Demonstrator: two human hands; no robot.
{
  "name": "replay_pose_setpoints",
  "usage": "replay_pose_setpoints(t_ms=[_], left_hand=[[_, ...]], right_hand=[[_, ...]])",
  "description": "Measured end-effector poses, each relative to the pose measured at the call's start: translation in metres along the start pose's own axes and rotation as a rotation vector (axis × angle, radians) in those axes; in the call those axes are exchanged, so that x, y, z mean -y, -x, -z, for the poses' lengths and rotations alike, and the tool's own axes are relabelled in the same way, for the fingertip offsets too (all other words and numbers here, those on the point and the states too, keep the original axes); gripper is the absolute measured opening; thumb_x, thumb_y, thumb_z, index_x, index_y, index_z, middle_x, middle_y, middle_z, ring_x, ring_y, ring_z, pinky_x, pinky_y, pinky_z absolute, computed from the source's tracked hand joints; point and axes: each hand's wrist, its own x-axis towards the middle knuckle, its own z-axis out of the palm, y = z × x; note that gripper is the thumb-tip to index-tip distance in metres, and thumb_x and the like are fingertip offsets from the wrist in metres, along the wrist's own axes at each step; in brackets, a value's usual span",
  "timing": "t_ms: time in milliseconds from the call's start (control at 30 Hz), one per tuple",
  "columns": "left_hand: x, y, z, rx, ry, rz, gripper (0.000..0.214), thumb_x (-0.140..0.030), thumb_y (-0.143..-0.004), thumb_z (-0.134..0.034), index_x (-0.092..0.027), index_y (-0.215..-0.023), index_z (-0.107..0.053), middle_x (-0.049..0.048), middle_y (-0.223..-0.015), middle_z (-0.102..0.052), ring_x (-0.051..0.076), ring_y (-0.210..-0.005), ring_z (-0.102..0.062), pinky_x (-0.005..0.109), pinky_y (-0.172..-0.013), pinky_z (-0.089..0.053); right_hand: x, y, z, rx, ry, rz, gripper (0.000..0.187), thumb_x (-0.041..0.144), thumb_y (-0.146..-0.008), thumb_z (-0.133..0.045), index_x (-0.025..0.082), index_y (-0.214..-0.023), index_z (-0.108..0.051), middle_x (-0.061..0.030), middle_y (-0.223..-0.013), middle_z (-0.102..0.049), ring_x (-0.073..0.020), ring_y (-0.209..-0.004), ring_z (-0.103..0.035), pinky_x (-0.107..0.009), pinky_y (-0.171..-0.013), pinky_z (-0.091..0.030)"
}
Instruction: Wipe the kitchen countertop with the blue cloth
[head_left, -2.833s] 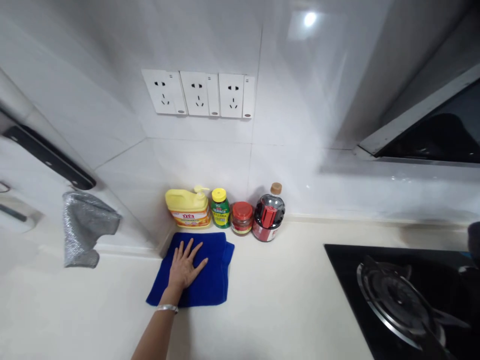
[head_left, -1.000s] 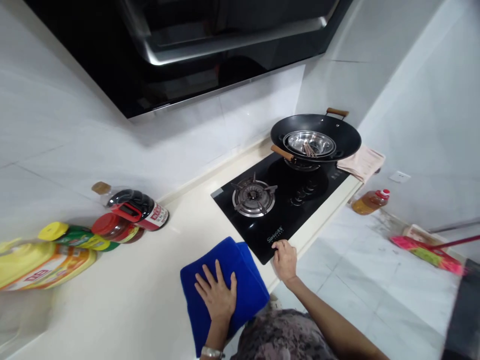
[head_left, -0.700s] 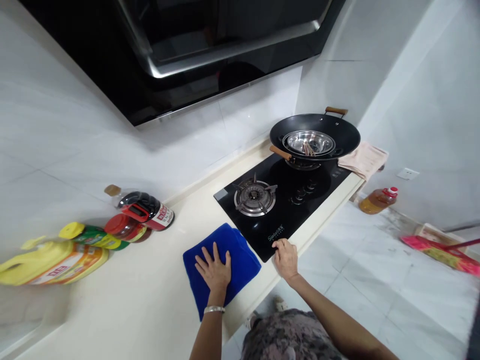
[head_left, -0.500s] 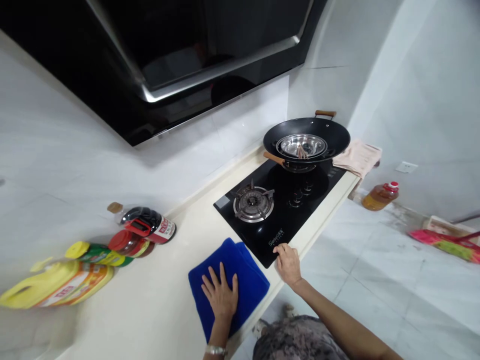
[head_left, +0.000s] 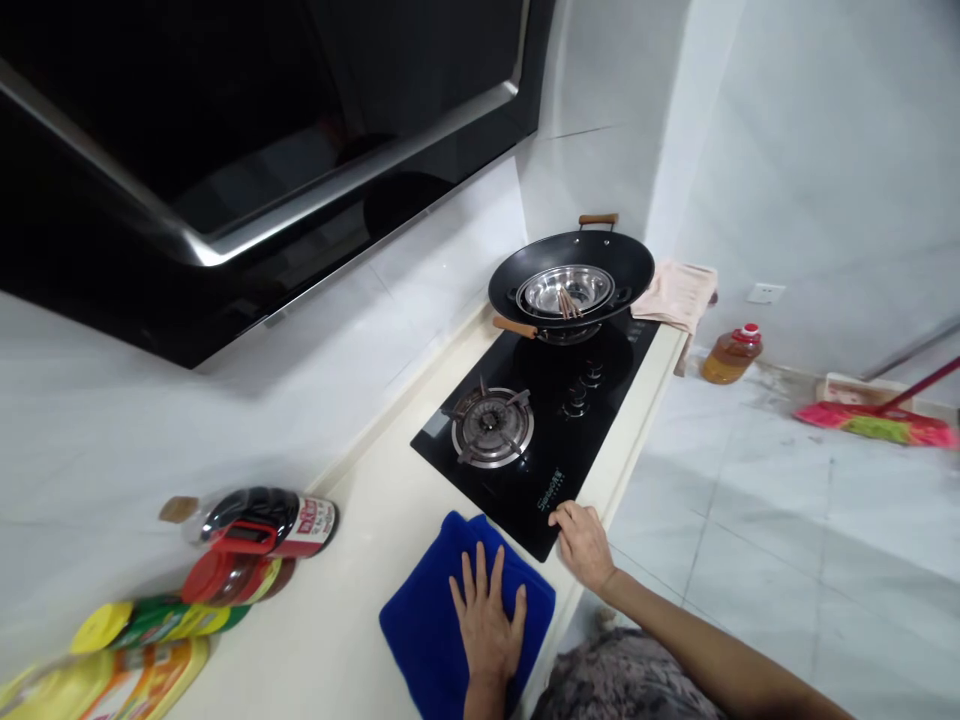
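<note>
My left hand lies flat with fingers spread on a folded blue cloth. The cloth rests on the cream countertop, close against the near end of a black gas stove. At that stove's front corner is my right hand, its fingers curled in and touching the edge; I see nothing held in it. Beyond the cloth, the nearer burner is bare. Over the farther burner sits a black wok with wooden handles, holding a shiny metal bowl.
A range hood overhangs the stove. Along the wall at left stand a dark sauce bottle, a red-lidded jar, and yellow-capped bottles. A pink cloth lies past the wok. An oil jug and a broom are on the floor.
The view has shifted, bringing the bottles lower and the wok leftward. My left hand has moved slightly right toward the stove, still flat on the cloth. My right hand remains at the stove corner.
</note>
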Motion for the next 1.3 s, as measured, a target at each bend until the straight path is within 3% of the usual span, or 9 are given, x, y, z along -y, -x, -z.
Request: replay_pose_setpoints(t_ms=[167,500,1000,1133,1300], left_hand=[[0.005,-0.018,-0.005,-0.029,-0.014,0.104,0.069,-0.046,-0.099,-0.036,-0.017,-0.157,-0.014,0.0072,-0.164,-0.031,0.030,-0.155,-0.015,0.064,-0.124,-0.026],[0.037,-0.078,-0.011,-0.032,-0.027,0.211,0.060,-0.044,-0.102,-0.027,-0.018,-0.156,-0.020,0.0061,-0.164,-0.031,0.031,-0.153,-0.021,0.063,-0.123,-0.028],[0.099,-0.190,-0.017,-0.119,0.068,0.292,0.059,-0.039,-0.101,-0.016,-0.013,-0.152,-0.033,0.0117,-0.160,-0.038,0.037,-0.149,-0.031,0.069,-0.119,-0.029],[0.097,-0.183,-0.013,-0.141,0.076,0.253,0.060,-0.039,-0.101,-0.016,-0.010,-0.149,-0.039,0.0138,-0.157,-0.042,0.038,-0.148,-0.033,0.069,-0.120,-0.029],[0.078,-0.130,-0.015,-0.127,0.054,0.137,0.057,-0.040,-0.101,-0.021,-0.015,-0.149,-0.040,0.0083,-0.157,-0.042,0.034,-0.148,-0.033,0.064,-0.121,-0.031]], right_hand=[[0.000,0.001,-0.001,0.003,-0.011,-0.011,0.032,-0.002,-0.086,-0.040,0.019,-0.099,-0.060,-0.0066,-0.101,-0.060,-0.0210,-0.088,-0.055,-0.037,-0.080,-0.039],[0.002,0.000,-0.003,-0.011,-0.030,-0.062,0.031,0.000,-0.088,-0.038,0.021,-0.096,-0.059,-0.0059,-0.098,-0.060,-0.0211,-0.086,-0.054,-0.037,-0.080,-0.041],[0.006,-0.006,-0.005,-0.005,0.022,-0.088,0.030,0.000,-0.087,-0.039,0.021,-0.094,-0.059,-0.0053,-0.094,-0.059,-0.0205,-0.082,-0.051,-0.034,-0.076,-0.042],[0.007,-0.009,-0.005,-0.064,0.037,-0.060,0.031,-0.001,-0.087,-0.037,0.021,-0.093,-0.057,-0.0044,-0.091,-0.058,-0.0198,-0.079,-0.050,-0.033,-0.074,-0.040],[0.009,-0.009,-0.008,-0.090,0.060,-0.041,0.033,-0.004,-0.083,-0.038,0.020,-0.091,-0.058,-0.0036,-0.088,-0.057,-0.0195,-0.078,-0.050,-0.033,-0.074,-0.039]])
